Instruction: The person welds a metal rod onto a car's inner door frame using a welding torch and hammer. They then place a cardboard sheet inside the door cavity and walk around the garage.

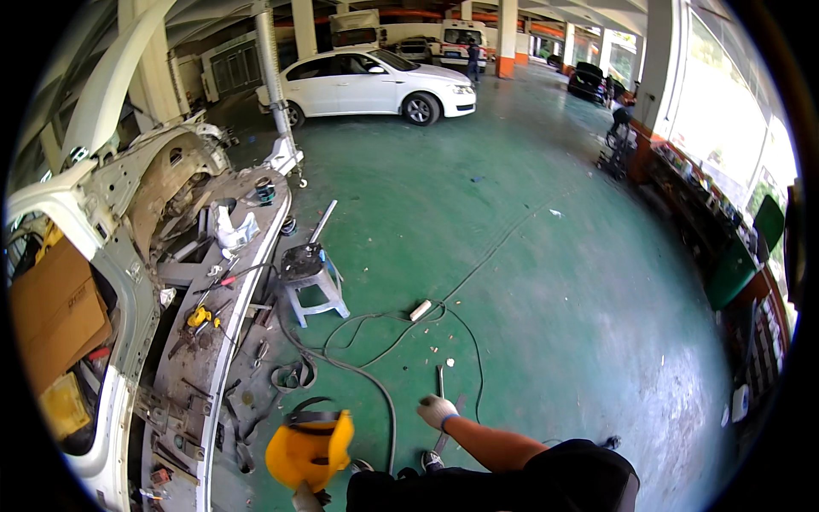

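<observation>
At the lower edge my left hand (307, 498), in a pale glove, grips the lower rim of a yellow helmet (294, 452). The helmet is tilted and has a dark headband (311, 418) at its top. My right hand (437, 412), in a white glove, is held out over the floor with its fingers curled. A thin metal rod (440, 381) shows just beyond it; whether the hand holds it or it lies on the floor, I cannot tell. Beside that hand a flat bar (442, 442) lies on the floor, partly hidden by my arm.
A stripped car body (115, 247) and a bench platform (192, 375) with scattered tools line the left. A plastic stool (316, 277) stands beside it. Cables (375, 375) and a power strip (421, 311) lie across the green floor. Beyond stands a white car (367, 90); shelves line the right.
</observation>
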`<move>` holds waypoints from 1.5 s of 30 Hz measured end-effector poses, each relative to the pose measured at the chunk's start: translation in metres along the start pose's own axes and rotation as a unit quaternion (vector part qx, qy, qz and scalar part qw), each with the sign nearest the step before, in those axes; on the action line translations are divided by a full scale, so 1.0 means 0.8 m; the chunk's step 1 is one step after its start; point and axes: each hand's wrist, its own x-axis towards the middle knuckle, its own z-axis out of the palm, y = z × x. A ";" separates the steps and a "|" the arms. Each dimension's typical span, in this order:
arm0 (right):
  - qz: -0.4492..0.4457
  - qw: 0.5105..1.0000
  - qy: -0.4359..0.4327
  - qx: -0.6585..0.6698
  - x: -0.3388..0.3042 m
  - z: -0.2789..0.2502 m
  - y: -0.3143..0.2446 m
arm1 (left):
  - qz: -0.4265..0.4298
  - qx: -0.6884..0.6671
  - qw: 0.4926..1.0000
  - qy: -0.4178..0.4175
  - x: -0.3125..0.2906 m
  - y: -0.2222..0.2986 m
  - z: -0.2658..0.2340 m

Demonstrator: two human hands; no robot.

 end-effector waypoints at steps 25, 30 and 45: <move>0.160 0.967 -0.064 0.186 0.215 0.108 -0.210 | -0.357 -0.314 0.874 0.097 0.201 -0.011 -0.150; 0.158 0.965 -0.155 0.143 0.293 0.147 -0.272 | -0.215 -0.340 0.913 0.068 0.225 0.038 -0.159; 0.220 0.943 -0.224 0.111 0.496 0.208 -0.403 | 0.019 -0.184 0.973 0.138 0.339 0.438 -0.109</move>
